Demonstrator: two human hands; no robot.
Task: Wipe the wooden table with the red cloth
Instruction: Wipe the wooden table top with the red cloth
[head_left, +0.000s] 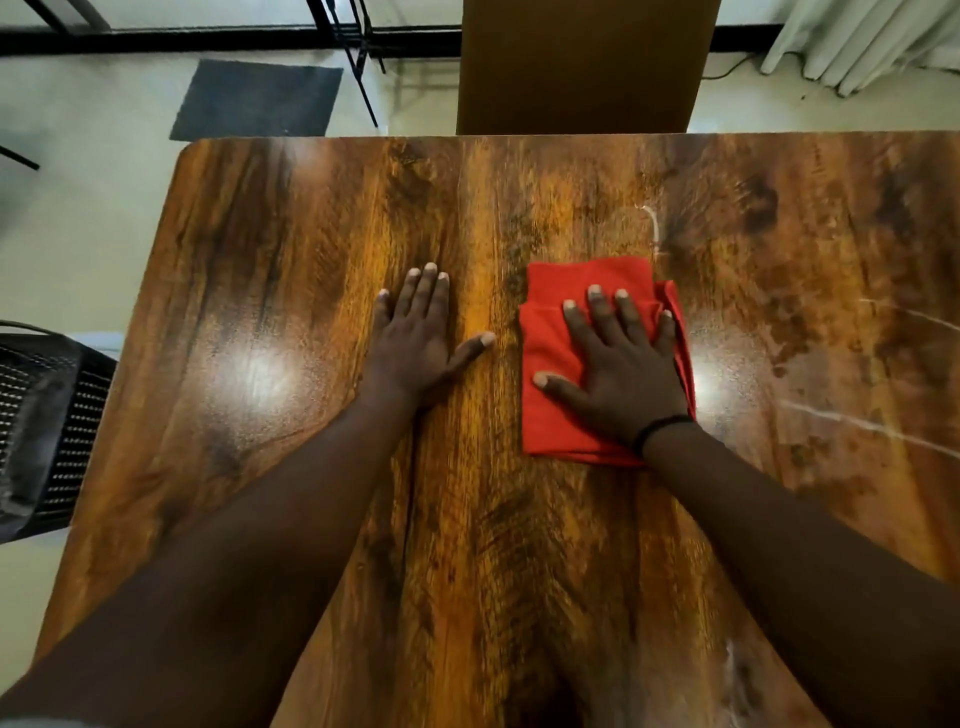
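Folded red fabric cloth (566, 374) flat on glossy dark-grained wooden table (291, 291), just right of centre, long axis running near-to-far. Right hand (618, 374) pressed palm-down on top of it, fingers (597, 306) spread, nothing pinched or gripped, just weight on the fabric; thin dark band at that wrist. Left hand (415, 338) also flat and spread, directly on bare wood just left of the cloth, not touching it, thumb pointing toward it. Hands apart, side by side, both level with each other.

Key relation: cloth under right hand only, so right hand drives the wipe; left only braces. Whitish streaks (655, 228) just beyond the cloth's far edge, more pale smears (852, 421) well off to the right, another patch (737, 675) near the front edge on the right. Likely next stroke: away or rightward into those marks, judged from how they lie. Left half looks cleaner, only glare spots.

Nothing standing on the table, no obstacle in the sweep path. Around: brown flat-backed chair (582, 67) beyond the far edge, black mesh chair (41, 426) off the left side, dark grey floor mat (257, 101) further back, pale curtain (872, 41) top right. Risk: loose right-hand fold of cloth bunching during a push.
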